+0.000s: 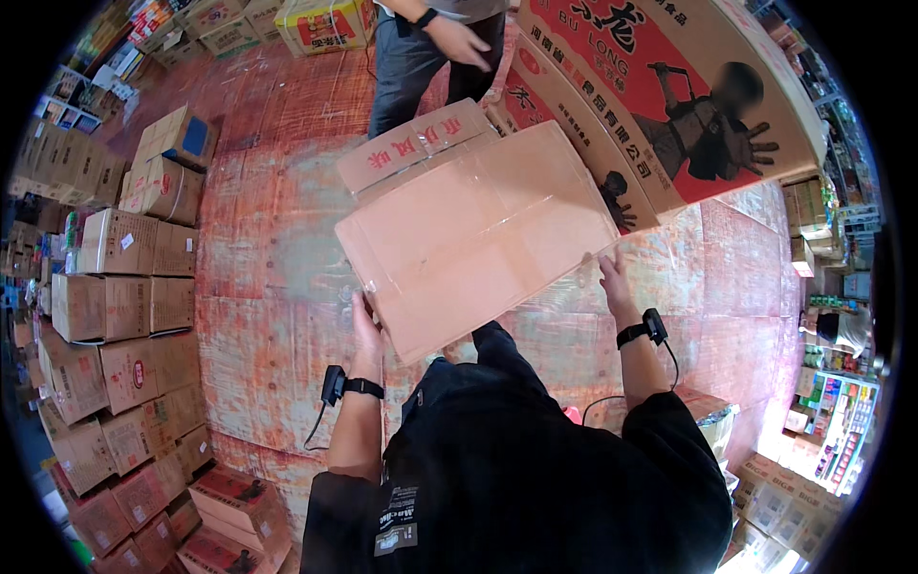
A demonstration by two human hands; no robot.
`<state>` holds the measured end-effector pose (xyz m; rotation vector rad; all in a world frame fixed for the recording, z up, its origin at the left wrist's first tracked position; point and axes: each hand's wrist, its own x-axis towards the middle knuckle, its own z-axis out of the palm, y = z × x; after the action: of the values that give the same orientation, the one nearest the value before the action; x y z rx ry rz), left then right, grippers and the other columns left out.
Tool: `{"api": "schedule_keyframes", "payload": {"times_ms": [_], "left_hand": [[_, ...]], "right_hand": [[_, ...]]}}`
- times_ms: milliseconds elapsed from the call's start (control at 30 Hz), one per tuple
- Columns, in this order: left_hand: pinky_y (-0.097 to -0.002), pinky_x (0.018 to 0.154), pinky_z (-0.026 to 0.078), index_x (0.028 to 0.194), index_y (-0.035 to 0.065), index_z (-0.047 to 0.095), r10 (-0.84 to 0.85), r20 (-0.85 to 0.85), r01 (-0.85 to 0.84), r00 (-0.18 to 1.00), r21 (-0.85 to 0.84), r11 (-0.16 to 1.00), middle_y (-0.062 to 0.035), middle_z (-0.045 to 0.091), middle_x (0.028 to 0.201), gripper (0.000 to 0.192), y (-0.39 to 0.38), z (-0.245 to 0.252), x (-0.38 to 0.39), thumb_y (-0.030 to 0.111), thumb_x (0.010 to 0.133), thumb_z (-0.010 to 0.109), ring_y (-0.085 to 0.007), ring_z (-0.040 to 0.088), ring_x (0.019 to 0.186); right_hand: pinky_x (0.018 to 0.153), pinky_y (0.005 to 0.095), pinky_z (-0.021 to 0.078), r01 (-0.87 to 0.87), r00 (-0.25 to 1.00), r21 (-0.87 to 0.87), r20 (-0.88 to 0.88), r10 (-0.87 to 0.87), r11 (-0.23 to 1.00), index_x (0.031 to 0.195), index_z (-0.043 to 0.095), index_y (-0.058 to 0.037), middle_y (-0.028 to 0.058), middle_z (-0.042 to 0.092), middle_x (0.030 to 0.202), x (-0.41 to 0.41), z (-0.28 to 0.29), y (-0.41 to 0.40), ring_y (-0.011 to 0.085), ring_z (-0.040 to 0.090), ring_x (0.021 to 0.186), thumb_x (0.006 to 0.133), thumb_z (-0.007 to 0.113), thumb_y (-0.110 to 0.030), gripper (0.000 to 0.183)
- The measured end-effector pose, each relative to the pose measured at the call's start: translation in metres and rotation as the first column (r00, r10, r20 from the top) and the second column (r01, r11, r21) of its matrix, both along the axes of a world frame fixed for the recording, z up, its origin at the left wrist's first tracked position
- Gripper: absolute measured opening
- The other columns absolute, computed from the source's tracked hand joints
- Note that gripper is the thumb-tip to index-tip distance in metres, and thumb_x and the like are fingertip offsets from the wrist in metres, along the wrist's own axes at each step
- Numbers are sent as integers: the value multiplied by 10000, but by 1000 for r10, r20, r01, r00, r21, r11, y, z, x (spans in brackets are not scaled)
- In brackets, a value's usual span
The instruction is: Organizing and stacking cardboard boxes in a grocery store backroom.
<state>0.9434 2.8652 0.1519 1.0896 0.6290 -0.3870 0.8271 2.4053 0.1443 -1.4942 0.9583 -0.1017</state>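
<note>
A closed, taped cardboard box [473, 244] is held in front of my body, one hand at each side. My left hand [367, 323] grips its near left edge, the fingers partly hidden by the carton. At its right side, my right hand [615, 281] has its fingers against the near right corner. Just beyond the box lies another carton [419, 147] with red printed characters on its side. To the right rise large printed cartons [717, 107] in red and brown, stacked close to the held box's far right corner.
A person [437, 50] stands across from me, one hand visible. Stacks of cardboard boxes [129, 308] line the left side. Red-printed cartons [233, 509] lie at lower left. Stocked shelves [846, 430] stand at the right. The worn reddish floor [265, 244] shows between them.
</note>
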Motion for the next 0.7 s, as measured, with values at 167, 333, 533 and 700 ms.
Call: {"api": "schedule_keyframes", "payload": {"times_ms": [167, 333, 533, 700], "left_hand": [[-396, 874, 330, 1171, 49, 447, -338, -161, 373, 927, 321, 870, -81, 522, 1116, 625, 106, -110, -62, 555, 816, 355, -240, 490, 1010], [-408, 780, 409, 927, -28, 571, -706, -435, 620, 559, 784, 7, -165, 608, 874, 452, 250, -243, -246, 397, 781, 523, -344, 554, 845], [-285, 419, 398, 682, -47, 564, -309, -457, 535, 834, 535, 654, -74, 535, 584, 370, 245, -179, -358, 309, 785, 553, -147, 497, 469], [-248, 424, 380, 732, -14, 555, -199, -358, 358, 912, 463, 811, -29, 503, 574, 306, 243, -183, -434, 287, 783, 574, -112, 469, 471]], "right_hand": [[598, 258, 438, -92, 983, -123, -170, 70, 988, 1151, 432, 19, 98, 555, 874, -61, -21, 52, 163, 549, 734, 698, 613, -54, 493], [522, 253, 446, -304, 944, 68, -112, 310, 950, 1015, 514, 32, 77, 584, 726, -90, -27, 133, 148, 549, 594, 621, 658, 6, 420], [442, 254, 430, -582, 752, 10, -373, 543, 813, 907, 537, 43, 92, 578, 641, -162, -66, 142, 149, 556, 516, 619, 637, 26, 306], [427, 287, 446, -642, 666, -21, -508, 545, 766, 876, 554, 19, 100, 577, 617, -223, -85, 150, 179, 582, 516, 614, 644, 20, 276]]}}
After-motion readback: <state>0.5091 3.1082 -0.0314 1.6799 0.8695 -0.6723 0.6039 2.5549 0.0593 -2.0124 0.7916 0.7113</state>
